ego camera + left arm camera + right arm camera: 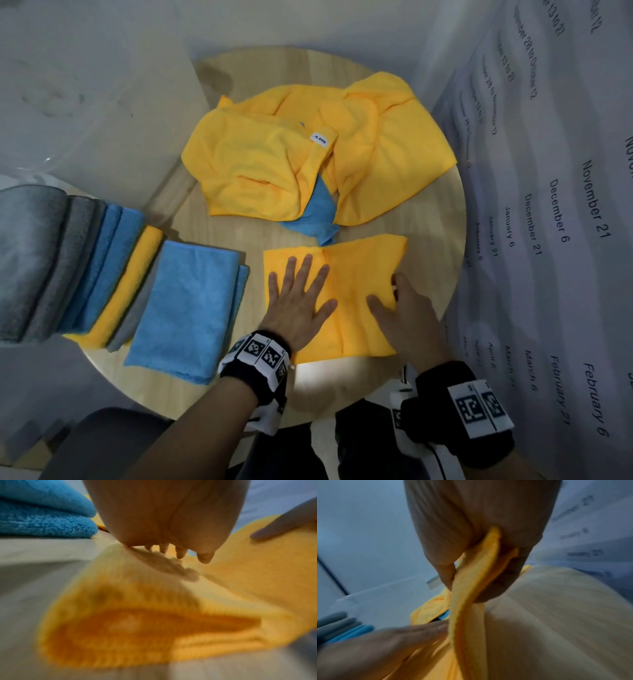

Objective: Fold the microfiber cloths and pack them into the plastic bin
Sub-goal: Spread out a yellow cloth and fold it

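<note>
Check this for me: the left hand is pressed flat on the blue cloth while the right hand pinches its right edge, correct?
Not quite. The cloth under the hands is yellow, not blue. The head view shows the left hand pressed flat on the yellow cloth while the right hand pinches its right edge. The folded blue cloth lies untouched to the left.

Bare table (260,236) forms a narrow lane between the folded stack (185,308) at left and the cloth pile (308,154) beyond. Printed sheet (548,240) borders the right.
</note>
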`<control>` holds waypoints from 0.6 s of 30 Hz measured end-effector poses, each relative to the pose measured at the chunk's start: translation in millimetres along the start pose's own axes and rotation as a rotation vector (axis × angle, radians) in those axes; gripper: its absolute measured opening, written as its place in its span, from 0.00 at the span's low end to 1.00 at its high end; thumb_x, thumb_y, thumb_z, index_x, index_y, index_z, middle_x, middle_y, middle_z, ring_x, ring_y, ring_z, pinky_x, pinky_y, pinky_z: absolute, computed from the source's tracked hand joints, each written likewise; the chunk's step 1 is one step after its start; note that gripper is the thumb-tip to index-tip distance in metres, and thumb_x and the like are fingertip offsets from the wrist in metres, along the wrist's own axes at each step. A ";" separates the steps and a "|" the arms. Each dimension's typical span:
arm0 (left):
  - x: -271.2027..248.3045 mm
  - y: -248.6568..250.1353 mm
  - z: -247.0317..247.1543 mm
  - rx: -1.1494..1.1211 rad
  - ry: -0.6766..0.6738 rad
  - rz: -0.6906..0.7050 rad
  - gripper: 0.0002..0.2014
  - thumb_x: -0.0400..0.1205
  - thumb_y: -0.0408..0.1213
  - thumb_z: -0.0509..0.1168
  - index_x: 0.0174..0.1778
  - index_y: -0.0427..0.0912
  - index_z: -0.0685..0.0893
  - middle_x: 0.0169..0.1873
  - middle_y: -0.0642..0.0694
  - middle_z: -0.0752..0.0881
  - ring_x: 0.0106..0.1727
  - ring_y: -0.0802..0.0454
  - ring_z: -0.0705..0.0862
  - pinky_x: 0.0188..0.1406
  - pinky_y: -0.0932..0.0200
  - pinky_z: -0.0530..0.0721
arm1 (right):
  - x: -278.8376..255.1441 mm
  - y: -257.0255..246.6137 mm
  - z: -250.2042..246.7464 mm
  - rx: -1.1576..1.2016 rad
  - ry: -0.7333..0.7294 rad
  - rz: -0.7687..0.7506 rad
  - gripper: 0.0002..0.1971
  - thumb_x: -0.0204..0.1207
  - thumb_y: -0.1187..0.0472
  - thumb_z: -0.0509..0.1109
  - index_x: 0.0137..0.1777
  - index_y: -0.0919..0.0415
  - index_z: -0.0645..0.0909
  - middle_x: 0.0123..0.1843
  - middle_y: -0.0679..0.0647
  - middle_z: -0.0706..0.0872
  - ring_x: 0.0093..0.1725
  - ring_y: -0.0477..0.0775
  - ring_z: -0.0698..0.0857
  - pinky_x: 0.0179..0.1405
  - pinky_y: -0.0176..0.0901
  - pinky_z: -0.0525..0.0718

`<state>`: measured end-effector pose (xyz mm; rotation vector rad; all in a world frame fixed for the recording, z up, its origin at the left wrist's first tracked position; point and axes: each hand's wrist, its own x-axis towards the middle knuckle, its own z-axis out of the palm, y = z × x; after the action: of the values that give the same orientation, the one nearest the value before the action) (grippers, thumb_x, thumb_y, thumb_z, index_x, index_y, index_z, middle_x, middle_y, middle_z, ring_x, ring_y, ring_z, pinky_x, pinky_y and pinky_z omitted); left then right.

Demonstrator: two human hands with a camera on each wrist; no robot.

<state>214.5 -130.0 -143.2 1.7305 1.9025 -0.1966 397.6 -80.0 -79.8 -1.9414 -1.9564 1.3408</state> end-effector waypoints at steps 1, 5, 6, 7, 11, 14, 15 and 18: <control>-0.1 -1.1 -5.6 -0.095 0.011 0.001 0.33 0.81 0.66 0.34 0.82 0.58 0.43 0.81 0.54 0.36 0.81 0.51 0.31 0.76 0.42 0.29 | -6.2 -9.8 0.6 -0.007 -0.005 -0.060 0.19 0.79 0.49 0.66 0.66 0.56 0.71 0.54 0.54 0.84 0.54 0.60 0.83 0.47 0.50 0.79; -6.2 -7.8 -31.8 -0.751 0.150 -0.049 0.26 0.84 0.59 0.48 0.76 0.53 0.70 0.77 0.52 0.69 0.81 0.57 0.58 0.82 0.48 0.49 | -22.8 -36.0 22.1 -0.057 -0.042 -0.207 0.19 0.78 0.49 0.66 0.66 0.50 0.69 0.54 0.51 0.85 0.53 0.58 0.84 0.47 0.50 0.80; -9.3 -10.3 -37.8 -0.902 0.213 -0.052 0.27 0.83 0.62 0.50 0.72 0.53 0.75 0.71 0.53 0.76 0.76 0.58 0.68 0.79 0.49 0.59 | -25.5 -39.6 31.3 -0.093 -0.069 -0.235 0.19 0.78 0.48 0.65 0.67 0.48 0.68 0.55 0.50 0.85 0.54 0.57 0.84 0.47 0.50 0.80; -12.5 -12.8 -43.1 -1.008 0.262 -0.051 0.27 0.80 0.64 0.51 0.68 0.53 0.78 0.65 0.55 0.81 0.69 0.60 0.75 0.73 0.52 0.69 | -28.0 -42.9 40.0 -0.135 -0.102 -0.262 0.21 0.79 0.48 0.64 0.69 0.47 0.66 0.57 0.49 0.83 0.56 0.57 0.83 0.48 0.50 0.80; -13.6 -19.3 -52.8 -1.022 0.303 -0.076 0.29 0.74 0.62 0.64 0.71 0.60 0.69 0.56 0.55 0.83 0.56 0.62 0.81 0.56 0.64 0.78 | -29.2 -47.8 71.0 -0.216 -0.192 -0.321 0.25 0.81 0.51 0.61 0.76 0.49 0.61 0.65 0.51 0.79 0.61 0.59 0.80 0.53 0.51 0.79; -6.3 -21.9 -49.9 -0.806 0.387 -0.095 0.36 0.78 0.37 0.69 0.79 0.51 0.59 0.36 0.52 0.79 0.35 0.61 0.79 0.32 0.73 0.72 | -24.9 -47.4 83.7 -0.182 -0.234 -0.356 0.25 0.81 0.55 0.62 0.76 0.52 0.61 0.64 0.54 0.78 0.59 0.61 0.80 0.53 0.54 0.80; -3.8 -22.3 -49.6 -0.740 0.413 -0.106 0.35 0.79 0.31 0.67 0.79 0.49 0.59 0.29 0.51 0.76 0.29 0.59 0.76 0.28 0.69 0.69 | -24.2 -47.4 85.9 -0.157 -0.259 -0.388 0.24 0.81 0.57 0.62 0.76 0.53 0.62 0.62 0.55 0.79 0.57 0.61 0.80 0.52 0.56 0.80; 0.9 -23.2 -51.8 -0.618 0.458 -0.113 0.30 0.78 0.24 0.63 0.76 0.44 0.66 0.38 0.47 0.81 0.36 0.56 0.77 0.37 0.68 0.68 | -23.7 -46.3 89.5 -0.075 -0.348 -0.477 0.18 0.80 0.60 0.64 0.68 0.58 0.71 0.56 0.56 0.79 0.50 0.59 0.81 0.49 0.57 0.80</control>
<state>176.8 -109.0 -106.3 1.3090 2.0693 0.7323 312.4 -136.9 -94.8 -1.1939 -2.4442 1.5456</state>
